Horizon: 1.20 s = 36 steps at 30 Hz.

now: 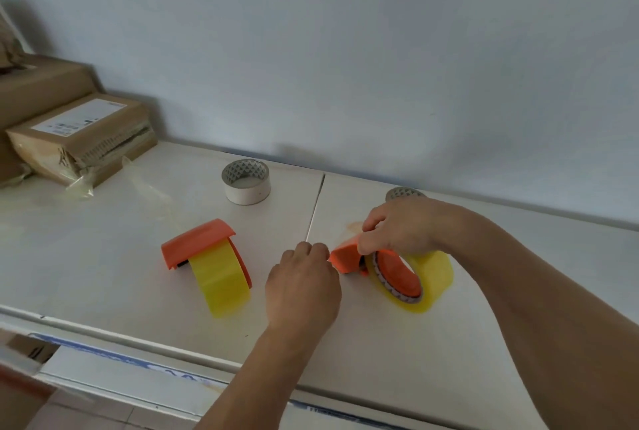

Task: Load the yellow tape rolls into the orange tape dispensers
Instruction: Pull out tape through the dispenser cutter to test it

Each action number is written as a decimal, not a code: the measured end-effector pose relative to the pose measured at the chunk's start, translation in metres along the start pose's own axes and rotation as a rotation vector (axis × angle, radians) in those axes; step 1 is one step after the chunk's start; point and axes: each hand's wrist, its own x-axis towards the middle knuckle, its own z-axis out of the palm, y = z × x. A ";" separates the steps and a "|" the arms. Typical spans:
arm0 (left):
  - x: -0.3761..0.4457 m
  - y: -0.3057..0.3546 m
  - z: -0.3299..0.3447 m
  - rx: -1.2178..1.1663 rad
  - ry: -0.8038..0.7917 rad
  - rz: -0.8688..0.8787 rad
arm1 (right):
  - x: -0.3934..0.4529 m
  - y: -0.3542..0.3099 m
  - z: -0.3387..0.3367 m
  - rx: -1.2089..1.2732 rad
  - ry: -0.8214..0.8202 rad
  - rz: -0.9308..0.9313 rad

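Note:
An orange tape dispenser (198, 246) lies left of centre on the white table, with a yellow tape roll (221, 281) seated in it. A second orange dispenser (347, 258) lies on its side to the right, its hub inside another yellow tape roll (434, 279). My right hand (397, 229) grips the top of this second dispenser. My left hand (304, 288) is closed in a fist right at the dispenser's left end; whether it pinches anything I cannot tell.
An empty white tape core (246, 181) stands at the back centre, and another core (404, 193) peeks out behind my right hand. Cardboard boxes (83, 139) are stacked at the back left, with loose clear tape strips beside them. A seam divides the tabletop (103, 239).

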 end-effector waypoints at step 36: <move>0.030 -0.012 -0.001 -0.116 -0.075 0.081 | 0.010 -0.027 0.004 -0.150 -0.121 0.116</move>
